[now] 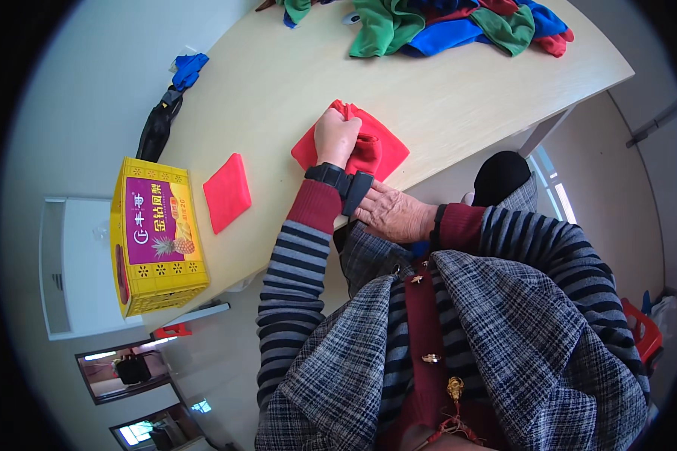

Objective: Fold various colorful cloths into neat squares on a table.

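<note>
My left hand point(337, 137) is closed in a fist on a red cloth point(384, 143) near the table's front edge. The cloth lies partly spread, with a bunched fold beside my fingers. Around my left wrist is a black strap with a dark box-shaped device point(356, 193). My right hand point(396, 215) lies just below that device at the table edge, its fingers stretched towards my left wrist. The device partly hides those fingertips. To the left, a folded red cloth point(227, 193) rests flat on the table.
A yellow and purple carton point(159, 233) with a pineapple picture stands at the table's left end. Behind it are a black object point(158, 128) and a blue cloth point(190, 71). Green, blue and red cloths point(451, 30) are heaped at the far side of the pale table point(263, 83).
</note>
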Available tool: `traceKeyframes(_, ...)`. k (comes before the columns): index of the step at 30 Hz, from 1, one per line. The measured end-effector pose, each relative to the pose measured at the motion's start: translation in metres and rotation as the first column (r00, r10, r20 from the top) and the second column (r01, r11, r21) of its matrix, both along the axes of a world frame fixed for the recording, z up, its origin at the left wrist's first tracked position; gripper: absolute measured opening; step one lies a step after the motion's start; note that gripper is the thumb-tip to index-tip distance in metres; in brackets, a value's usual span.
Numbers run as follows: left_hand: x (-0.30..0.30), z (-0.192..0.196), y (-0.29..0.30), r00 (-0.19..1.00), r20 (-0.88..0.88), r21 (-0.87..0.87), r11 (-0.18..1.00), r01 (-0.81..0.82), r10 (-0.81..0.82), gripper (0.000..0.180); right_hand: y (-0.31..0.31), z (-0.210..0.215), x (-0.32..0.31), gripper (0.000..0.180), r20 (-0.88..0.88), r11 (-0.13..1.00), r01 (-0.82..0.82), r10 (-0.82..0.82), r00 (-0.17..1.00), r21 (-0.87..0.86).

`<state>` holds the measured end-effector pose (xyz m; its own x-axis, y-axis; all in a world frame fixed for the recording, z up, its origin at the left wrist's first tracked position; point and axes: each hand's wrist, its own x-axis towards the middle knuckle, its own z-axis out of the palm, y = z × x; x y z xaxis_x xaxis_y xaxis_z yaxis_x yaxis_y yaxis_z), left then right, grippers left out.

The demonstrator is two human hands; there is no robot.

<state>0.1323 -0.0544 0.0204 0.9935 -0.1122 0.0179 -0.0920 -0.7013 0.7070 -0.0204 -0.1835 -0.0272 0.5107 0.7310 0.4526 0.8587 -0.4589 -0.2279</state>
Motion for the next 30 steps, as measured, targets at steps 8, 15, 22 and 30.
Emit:
traceKeyframes(8, -0.031, 0.029, -0.010, 0.971, -0.241, -0.292, 0.953, -0.085, 0.013, 0.028, -0.007, 0.005, 0.000, 0.057, -0.048, 0.998, 0.017, -0.020, 0.999, -0.057)
traceKeyframes(15, -0.114, 0.018, 0.041, 0.963, 0.264, 0.165, 0.981, -0.102, 0.056, 0.031, -0.003, -0.005, 0.002, 0.061, 0.052, 1.000, 0.011, -0.012, 0.999, 0.017)
traceKeyframes(22, -0.125, -0.019, 0.059, 0.950, 0.233, 0.283, 0.949, 0.138, -0.208, 0.050, -0.009, 0.016, -0.003, 0.054, 0.158, 0.999, -0.048, 0.046, 0.986, 0.008)
traceKeyframes(30, -0.136, -0.018, 0.057, 0.854, 0.349, 0.608, 0.787, 0.108, -0.387, 0.057, -0.008, 0.102, 0.017, 0.053, -0.548, 0.985, -0.094, 0.000, 0.837, -0.143)
